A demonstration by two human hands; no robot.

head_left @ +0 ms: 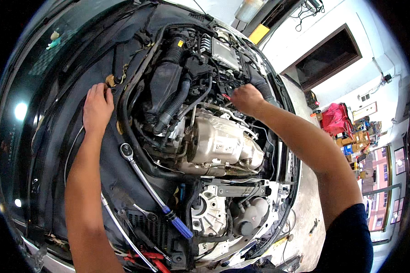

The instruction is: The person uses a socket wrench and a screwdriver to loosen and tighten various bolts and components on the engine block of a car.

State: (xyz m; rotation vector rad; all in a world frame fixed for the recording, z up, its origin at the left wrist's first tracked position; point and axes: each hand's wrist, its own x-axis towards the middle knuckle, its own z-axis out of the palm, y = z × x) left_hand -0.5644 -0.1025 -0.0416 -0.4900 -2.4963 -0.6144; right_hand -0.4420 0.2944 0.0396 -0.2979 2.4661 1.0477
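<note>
My left hand [98,107] rests on the black cowl panel [105,154] along the engine bay's left side, fingers extended and lying on it, holding nothing visible. My right hand [248,99] is closed around a small red-handled item [227,97] over the dark hoses and connectors of the engine [196,68]; the item's working end is hidden. Below that hand is a shiny metal exhaust housing [216,143]. A long ratchet wrench [148,179] with a blue handle lies diagonally on the cowl, right of my left forearm.
More wrenches [125,230] and red-handled tools [157,259] lie at the lower cowl. The windshield [27,136] borders the left. A white reservoir [255,209] sits low in the bay. Beyond the car are a dark doorway [323,57], a red bag [335,118] and stacked boxes [355,141].
</note>
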